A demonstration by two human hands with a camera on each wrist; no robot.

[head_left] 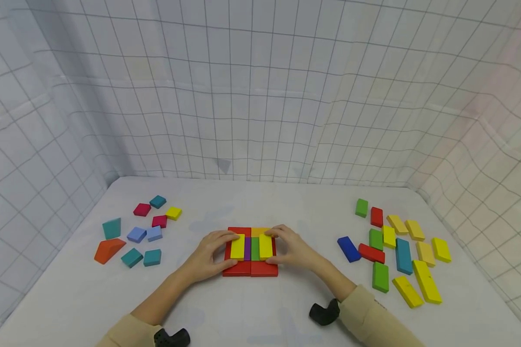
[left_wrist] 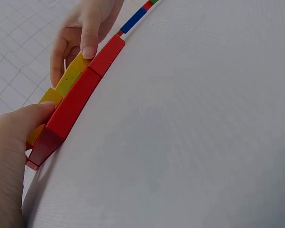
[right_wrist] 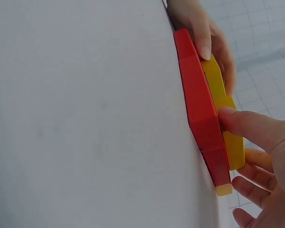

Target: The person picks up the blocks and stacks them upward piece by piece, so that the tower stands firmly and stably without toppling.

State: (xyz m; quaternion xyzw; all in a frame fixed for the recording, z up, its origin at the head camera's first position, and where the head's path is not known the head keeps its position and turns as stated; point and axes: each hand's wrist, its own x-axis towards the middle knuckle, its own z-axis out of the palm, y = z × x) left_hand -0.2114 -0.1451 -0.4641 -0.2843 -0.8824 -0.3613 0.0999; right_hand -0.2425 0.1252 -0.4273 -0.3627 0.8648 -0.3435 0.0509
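In the head view a flat rectangle of blocks lies mid-table, with red blocks (head_left: 237, 270) along its front and an orange-yellow block (head_left: 260, 231) at its back right. On top are two upright-set yellow rectangular blocks, side by side with a gap. My left hand (head_left: 205, 256) pinches the left yellow block (head_left: 238, 249) between thumb and fingers at its near and far ends. The right yellow block (head_left: 266, 248) is pinched the same way by my right hand (head_left: 294, 248). Between them show a purple block (head_left: 248, 249) and a green block (head_left: 255, 249).
Loose blocks lie at left, among them an orange wedge (head_left: 109, 251), a teal block (head_left: 112, 228) and a crimson block (head_left: 142, 209). At right are several more, including a blue block (head_left: 349, 249), a green block (head_left: 380, 277) and a long yellow block (head_left: 427, 282). Gridded white cloth (head_left: 260, 96) walls the table.
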